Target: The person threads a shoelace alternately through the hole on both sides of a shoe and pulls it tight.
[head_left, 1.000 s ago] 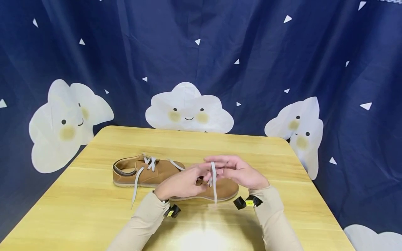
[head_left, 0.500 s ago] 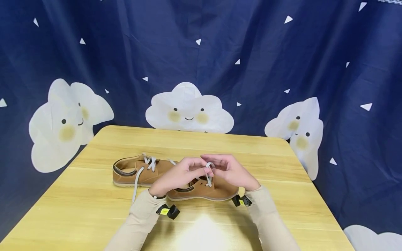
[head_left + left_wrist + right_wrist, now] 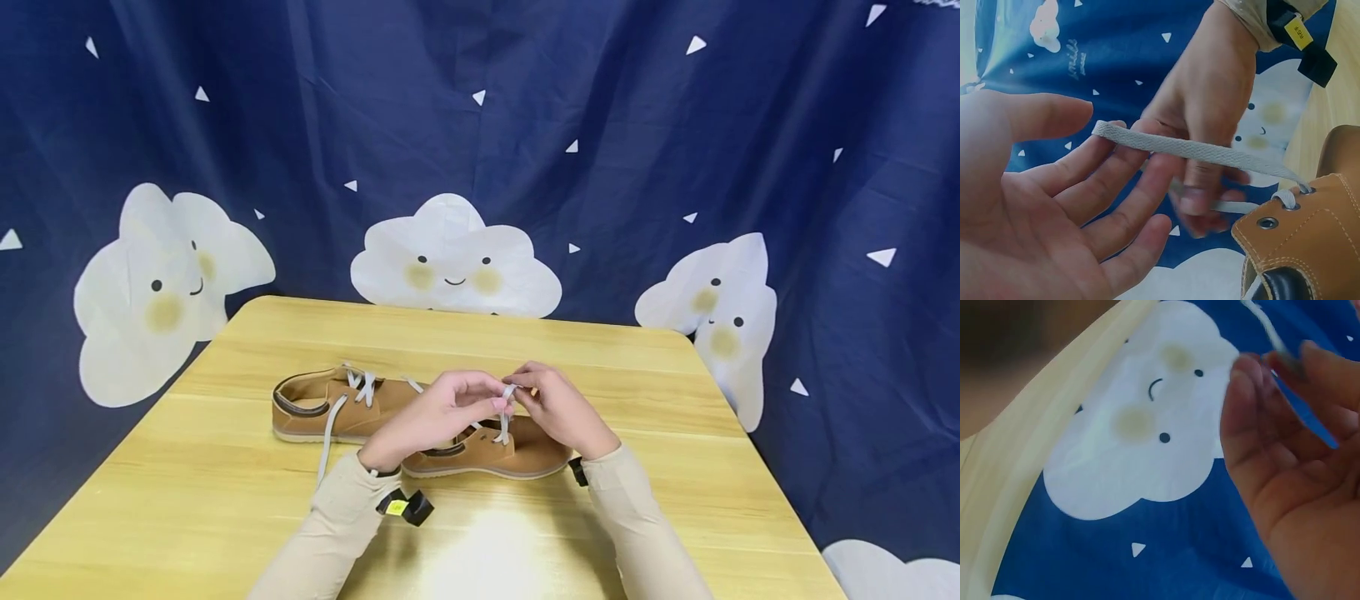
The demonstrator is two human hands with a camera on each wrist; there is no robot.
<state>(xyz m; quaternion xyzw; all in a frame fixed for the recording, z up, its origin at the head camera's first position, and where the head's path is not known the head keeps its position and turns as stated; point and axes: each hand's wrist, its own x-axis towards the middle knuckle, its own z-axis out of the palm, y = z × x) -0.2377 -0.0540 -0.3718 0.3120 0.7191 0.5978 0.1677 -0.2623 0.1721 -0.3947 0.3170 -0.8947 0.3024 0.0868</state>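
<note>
A tan shoe with a pale grey shoelace lies on its side of the table below both hands, toe to the right. My left hand is over its laced part, palm up in the left wrist view. The lace runs from an eyelet across its bent fingertips, with the thumb apart from them. Just to the right, my right hand pinches the lace between thumb and fingers; this grip also shows in the right wrist view. Part of the lace is hidden behind the fingers.
A second tan shoe stands behind and to the left, its loose lace hanging over the side onto the wooden table. A dark blue curtain with white clouds surrounds the table's far sides.
The lace that hung long over the right fingers is drawn up into a small loop between the hands. The right hand has turned and its fingers have closed to a pinch.
</note>
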